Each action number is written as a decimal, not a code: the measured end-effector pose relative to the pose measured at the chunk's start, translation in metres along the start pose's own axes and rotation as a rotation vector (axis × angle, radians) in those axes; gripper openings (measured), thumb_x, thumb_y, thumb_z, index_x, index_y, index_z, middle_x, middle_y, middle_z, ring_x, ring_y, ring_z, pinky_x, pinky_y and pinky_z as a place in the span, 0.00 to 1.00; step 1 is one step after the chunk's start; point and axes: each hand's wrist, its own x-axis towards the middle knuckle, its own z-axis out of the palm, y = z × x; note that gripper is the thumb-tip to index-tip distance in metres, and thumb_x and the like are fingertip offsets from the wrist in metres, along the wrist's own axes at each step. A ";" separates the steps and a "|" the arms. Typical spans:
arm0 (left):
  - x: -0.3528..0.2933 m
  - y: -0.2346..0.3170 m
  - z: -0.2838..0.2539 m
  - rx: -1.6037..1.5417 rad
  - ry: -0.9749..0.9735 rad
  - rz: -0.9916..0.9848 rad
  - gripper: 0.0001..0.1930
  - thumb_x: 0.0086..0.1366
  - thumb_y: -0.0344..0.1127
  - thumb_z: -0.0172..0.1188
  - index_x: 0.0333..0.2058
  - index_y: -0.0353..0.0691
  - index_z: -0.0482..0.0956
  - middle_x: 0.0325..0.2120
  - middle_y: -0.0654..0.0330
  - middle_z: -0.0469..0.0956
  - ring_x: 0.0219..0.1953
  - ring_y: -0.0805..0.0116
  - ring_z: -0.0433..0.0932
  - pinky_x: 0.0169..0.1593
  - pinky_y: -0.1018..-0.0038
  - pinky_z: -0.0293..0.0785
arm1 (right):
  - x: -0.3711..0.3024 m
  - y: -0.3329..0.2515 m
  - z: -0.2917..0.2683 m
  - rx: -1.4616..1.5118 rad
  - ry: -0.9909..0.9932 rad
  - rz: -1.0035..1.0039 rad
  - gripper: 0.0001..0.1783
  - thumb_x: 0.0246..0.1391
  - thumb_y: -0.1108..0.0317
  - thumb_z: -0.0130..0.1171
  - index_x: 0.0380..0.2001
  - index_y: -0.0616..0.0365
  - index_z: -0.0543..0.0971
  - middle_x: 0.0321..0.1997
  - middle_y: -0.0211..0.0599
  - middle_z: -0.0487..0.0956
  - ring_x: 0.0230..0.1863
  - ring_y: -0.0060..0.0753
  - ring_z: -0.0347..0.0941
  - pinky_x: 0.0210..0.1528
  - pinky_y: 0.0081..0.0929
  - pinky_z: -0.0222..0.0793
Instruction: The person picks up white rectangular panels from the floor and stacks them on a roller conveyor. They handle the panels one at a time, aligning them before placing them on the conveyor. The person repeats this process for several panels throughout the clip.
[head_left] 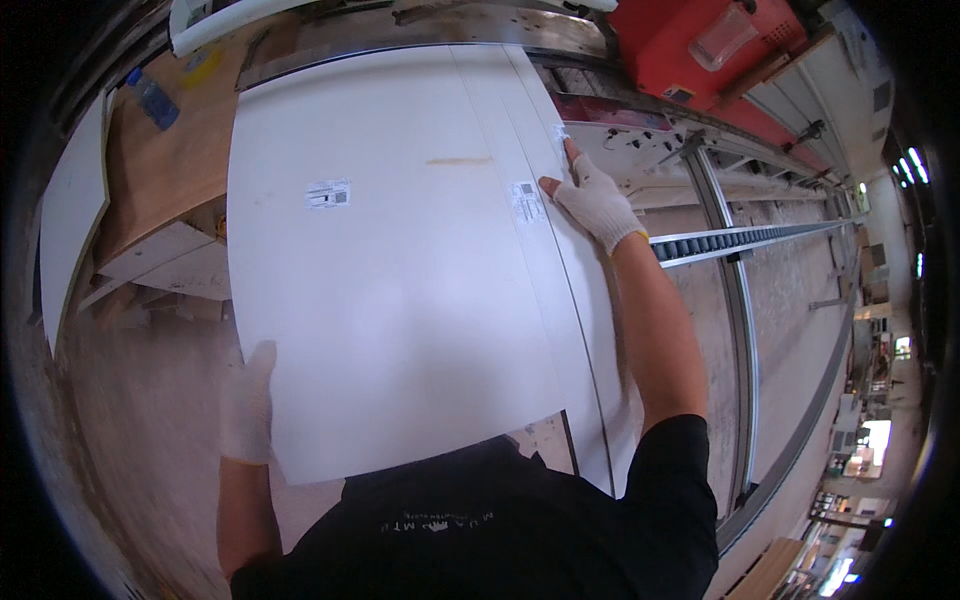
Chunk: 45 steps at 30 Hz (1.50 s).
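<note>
A large white panel [400,280] spans the middle of the head view, its near edge by my black shirt. At its lower left edge my left hand [248,405], in a white knit glove, grips the border with the thumb on top; the other fingers are hidden below. Along the right side lies a narrow white strip [548,250], a dark line beside it. My right hand [597,205], gloved too, rests on the strip's far part with thumb and forefinger spread. Printed labels sit near it, one by the thumb [527,202] and another on the panel's left part [328,194].
A brown wooden tabletop [165,150] stands on the left, with a blue-tinted bottle [152,98] on it. A red machine housing [705,50] is at the far right. Metal rails and a roller track [740,240] run along the right side.
</note>
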 end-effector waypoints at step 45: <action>0.283 0.093 0.463 0.959 -0.707 1.399 0.40 0.76 0.69 0.53 0.72 0.45 0.77 0.69 0.45 0.77 0.70 0.49 0.77 0.76 0.59 0.68 | -0.484 0.103 0.021 -0.591 0.319 0.111 0.51 0.45 0.35 0.82 0.70 0.41 0.77 0.77 0.49 0.68 0.78 0.66 0.62 0.77 0.72 0.60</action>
